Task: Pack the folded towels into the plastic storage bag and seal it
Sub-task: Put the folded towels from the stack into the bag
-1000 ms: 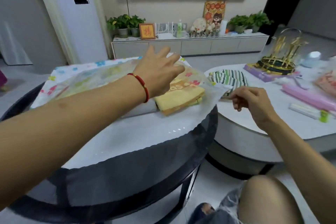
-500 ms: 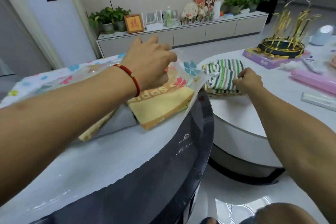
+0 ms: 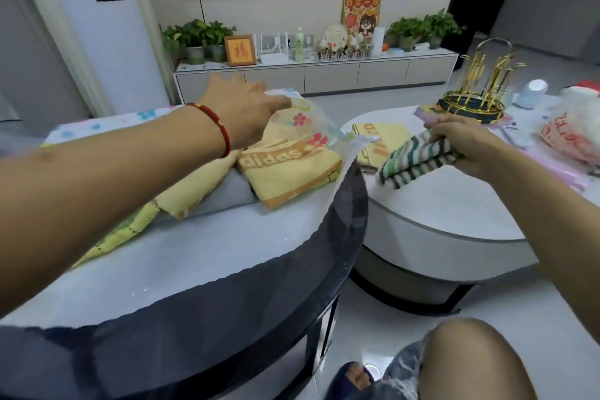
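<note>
A clear plastic storage bag printed with flowers lies on the dark round table. Inside it sit a folded yellow towel with orange lettering, a grey towel and another yellow one. My left hand holds the bag's upper flap up at its mouth. My right hand grips a folded green-and-white striped towel, lifted just above the white table. Another folded yellow towel lies on the white table beside the bag's mouth.
On the white table's far side stand a gold wire rack, a purple box, pink packages and a small white device. A low white cabinet with plants lines the wall. My knee is at the bottom right.
My right hand took hold of the striped towel and lifted it off the yellow towel beneath, toward the bag. My left hand raised the bag's flap higher.
</note>
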A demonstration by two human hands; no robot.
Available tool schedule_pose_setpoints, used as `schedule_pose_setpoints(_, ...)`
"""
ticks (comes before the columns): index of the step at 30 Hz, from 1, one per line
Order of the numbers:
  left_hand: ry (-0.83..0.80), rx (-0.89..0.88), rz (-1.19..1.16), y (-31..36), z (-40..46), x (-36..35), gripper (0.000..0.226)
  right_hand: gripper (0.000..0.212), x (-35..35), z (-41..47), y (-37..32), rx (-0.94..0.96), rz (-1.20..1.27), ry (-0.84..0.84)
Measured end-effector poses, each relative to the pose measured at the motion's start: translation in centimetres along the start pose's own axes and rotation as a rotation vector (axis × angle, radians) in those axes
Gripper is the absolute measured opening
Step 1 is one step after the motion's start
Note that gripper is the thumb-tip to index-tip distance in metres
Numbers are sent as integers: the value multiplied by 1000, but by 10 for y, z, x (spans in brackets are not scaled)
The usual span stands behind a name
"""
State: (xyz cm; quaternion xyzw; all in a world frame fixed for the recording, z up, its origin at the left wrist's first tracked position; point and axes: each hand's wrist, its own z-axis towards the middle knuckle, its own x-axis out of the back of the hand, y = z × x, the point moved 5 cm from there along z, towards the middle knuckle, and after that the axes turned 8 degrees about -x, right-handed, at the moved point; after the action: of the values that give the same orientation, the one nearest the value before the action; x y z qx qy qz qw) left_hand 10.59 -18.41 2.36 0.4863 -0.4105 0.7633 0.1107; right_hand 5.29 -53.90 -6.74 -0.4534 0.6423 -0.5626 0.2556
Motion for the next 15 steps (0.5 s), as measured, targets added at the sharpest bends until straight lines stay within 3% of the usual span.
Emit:
schedule_pose_setpoints(6,-52,127,-34,-33,-29,22,62,35,-14,-136,-20,-94,56,-547)
schedule_pose_setpoints(10,-62,136,-11,-54,-40,31,70,35,-89,-188,-27,-82,97,-876)
schedule_pose_setpoints(13,-25,131,-12,-63,-43,39,73,32,-173,-190,-27,-59,142,-900)
schedule_pose_setpoints(15,-20,126,-27,-67,-42,43,72,31,-219,-171,-29,-11,326,-721)
